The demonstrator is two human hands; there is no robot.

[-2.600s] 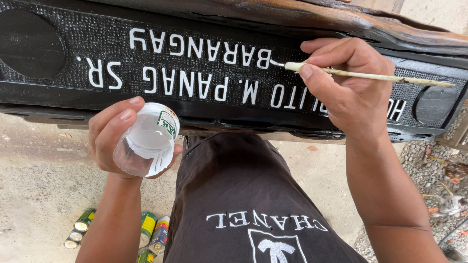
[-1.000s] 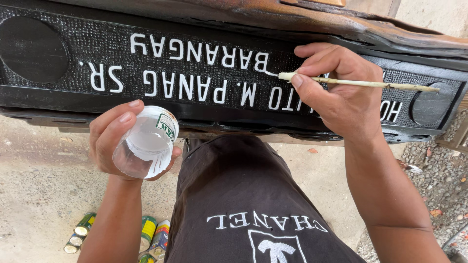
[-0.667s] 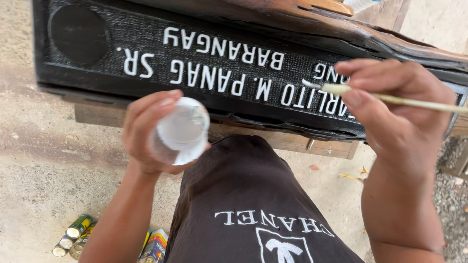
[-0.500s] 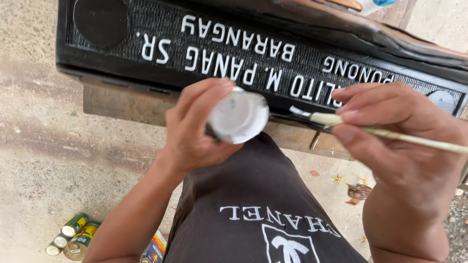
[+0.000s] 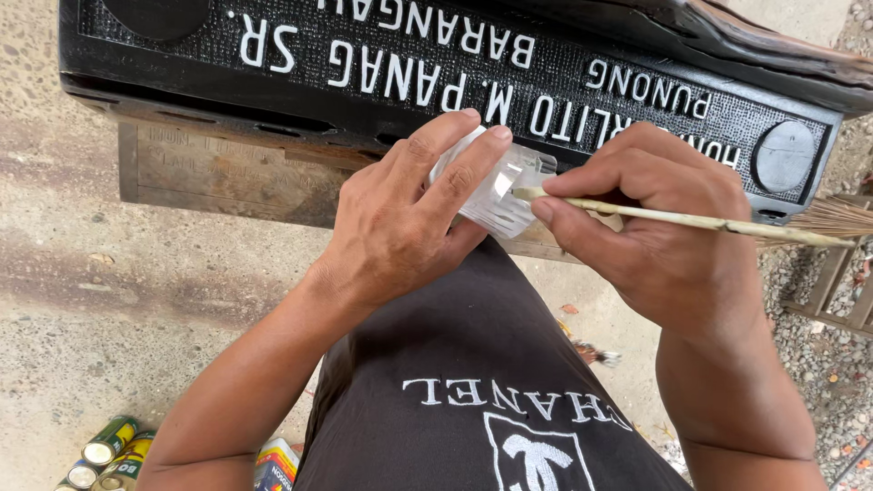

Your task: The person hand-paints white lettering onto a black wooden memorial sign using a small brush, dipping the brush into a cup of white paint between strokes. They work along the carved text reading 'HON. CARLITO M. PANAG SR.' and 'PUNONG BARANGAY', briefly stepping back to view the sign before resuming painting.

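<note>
Big black sign (image 5: 473,82) fills the top of your view now, carved white letters running across it, propped on a worn wooden bench (image 5: 218,177). It sits higher and further off than a second ago, because your head has dropped toward your lap. Below that, bare concrete ground (image 5: 109,300), and your black printed shirt (image 5: 473,400) over your knee.

Your left hand (image 5: 400,227) has swung in from the left to the middle, right in front of the sign's lower edge. Its fingers are wrapped tight around the small clear cup (image 5: 496,191), tipped so its mouth faces your other hand. A moment back that cup hung well off to the side; now it is just beside the brush.

Your right hand (image 5: 655,236) has come off the lettering. Thumb and fingers are pinched together on the thin brush (image 5: 673,218), and its tip is at the cup's mouth, seemingly inside, though how deep I cannot tell. So the painting stroke has stopped and, by the look of it, you are reloading paint.

Small stuff: a few cans (image 5: 109,445) lie on the ground at lower left, a straw broom (image 5: 832,218) pokes in at the right edge.
</note>
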